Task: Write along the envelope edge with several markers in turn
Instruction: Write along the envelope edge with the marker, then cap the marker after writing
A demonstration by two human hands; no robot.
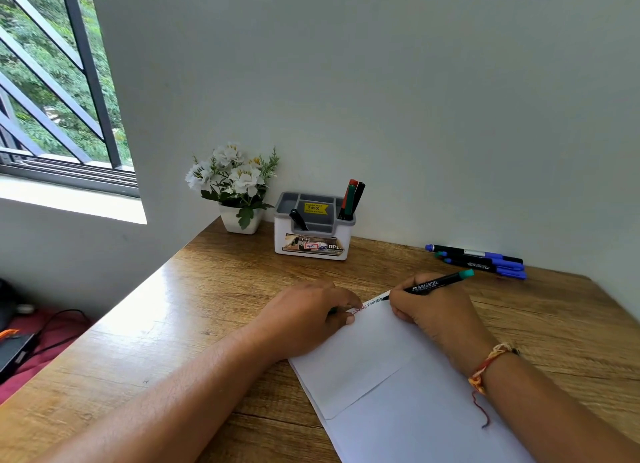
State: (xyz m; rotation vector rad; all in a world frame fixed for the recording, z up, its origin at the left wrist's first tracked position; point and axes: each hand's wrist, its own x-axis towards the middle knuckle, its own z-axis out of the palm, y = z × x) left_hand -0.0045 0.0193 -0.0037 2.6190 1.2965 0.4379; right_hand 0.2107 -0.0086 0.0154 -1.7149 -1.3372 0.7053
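A white envelope lies flap-up on the wooden desk. Small red and green handwriting runs along its far edge. My right hand grips a black marker with a green end, its tip touching that far edge at the end of the writing. My left hand presses flat on the envelope's far left corner, and something small and green peeks out under its fingers. Several blue-capped markers lie together on the desk at the back right.
A white and grey pen holder with red, green and black markers stands at the back against the wall. To its left sits a white pot of artificial flowers. The desk's left edge drops toward a red surface with a black cable.
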